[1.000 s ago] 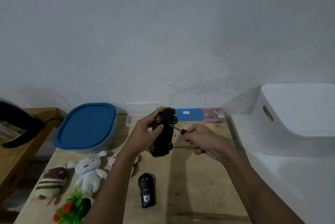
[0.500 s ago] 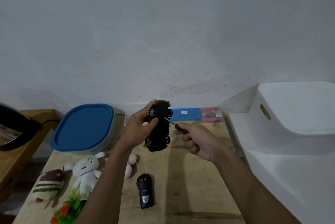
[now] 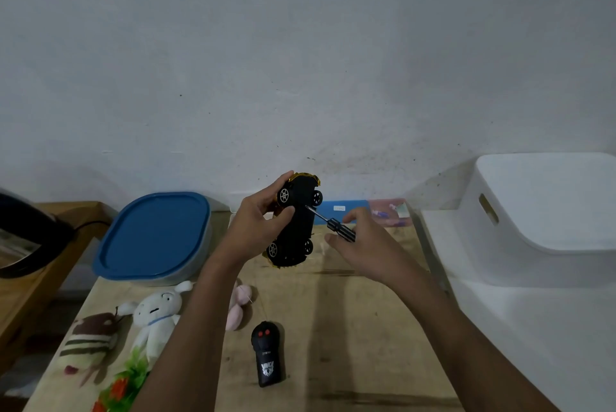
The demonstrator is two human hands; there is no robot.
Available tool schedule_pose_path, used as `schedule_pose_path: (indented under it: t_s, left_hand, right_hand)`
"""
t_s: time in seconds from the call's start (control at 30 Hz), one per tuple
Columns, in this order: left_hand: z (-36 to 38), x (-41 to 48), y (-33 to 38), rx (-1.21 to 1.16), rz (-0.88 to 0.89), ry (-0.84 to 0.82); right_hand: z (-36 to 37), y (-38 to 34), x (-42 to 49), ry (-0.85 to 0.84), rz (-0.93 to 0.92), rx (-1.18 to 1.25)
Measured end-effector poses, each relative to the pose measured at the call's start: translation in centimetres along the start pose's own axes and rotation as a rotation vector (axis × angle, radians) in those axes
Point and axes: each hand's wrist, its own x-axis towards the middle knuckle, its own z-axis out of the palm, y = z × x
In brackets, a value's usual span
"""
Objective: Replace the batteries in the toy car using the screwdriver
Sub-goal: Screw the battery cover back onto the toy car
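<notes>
We looked down on a wooden table [image 3: 350, 328] set against a pale wall. Above the table's far edge, near its middle, a person's left hand [image 3: 255, 228] held a black toy car [image 3: 297, 223] in the air. Its underside faced us and its nose pointed up, tilted slightly right. The thumb and fingers were curled round the car's left side, close to the upper wheel.

The right hand [image 3: 366, 246] was just right of the car. Its fingers were nearly straight and loosely spread. The thumb and forefinger lightly pinched the black handle of the screwdriver [image 3: 333, 223]. The metal shaft slanted up and left, and its tip touched the car's underside near the upper right wheel.

A black remote [image 3: 265, 356] with two red buttons lay lengthwise near the middle of the near edge. A container with a blue lid [image 3: 153, 235] filled the far left corner. Along the left edge we saw a white plush [image 3: 155, 316] and a striped plush [image 3: 90, 341], with green and red toy leaves [image 3: 128, 378] at the near left corner. A pink plush [image 3: 238, 306] was partly hidden behind the left forearm. A blue box [image 3: 346, 208] and a pinkish clear box [image 3: 390, 211] stood along the far edge behind the hands. A white bin [image 3: 546, 211] stood beyond the right edge.
</notes>
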Motion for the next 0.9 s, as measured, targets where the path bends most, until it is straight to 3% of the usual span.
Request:
schedule_pose_path:
  t_s: [0.27,0.4,0.5,0.63,0.7,0.77,0.9]
  left_hand:
    - [0.1,0.3,0.0,0.005,-0.009,-0.006]
    - [0.2,0.4,-0.5,-0.005,-0.017,0.007]
    - [0.1,0.3,-0.6,-0.022,-0.014,0.010]
    - [-0.2,0.0,-0.5,-0.024,-0.014,0.015]
    - [-0.3,-0.1,-0.6,-0.029,-0.013,0.017]
    - [-0.4,-0.1,-0.5,-0.025,-0.009,0.017]
    - [-0.6,-0.1,-0.5,-0.030,-0.008,0.013]
  right_hand:
    - [-1.5,-1.0,-0.3,0.279,-0.193,-0.321]
    - [-1.5,-1.4,-0.5,0.333,-0.214,-0.461]
    - [-0.9,-1.2,-0.1,0.240,-0.134,-0.190]
    - [-1.0,-1.5,0.1,-0.132,0.305,0.632]
    - [-1.1,-1.5,0.2,-0.244,0.347,0.785]
    - [-0.9,-1.4,0.2,-0.260,0.270,0.686]
    - [-0.4,-1.0,0.6,-0.023,0.072,0.223]
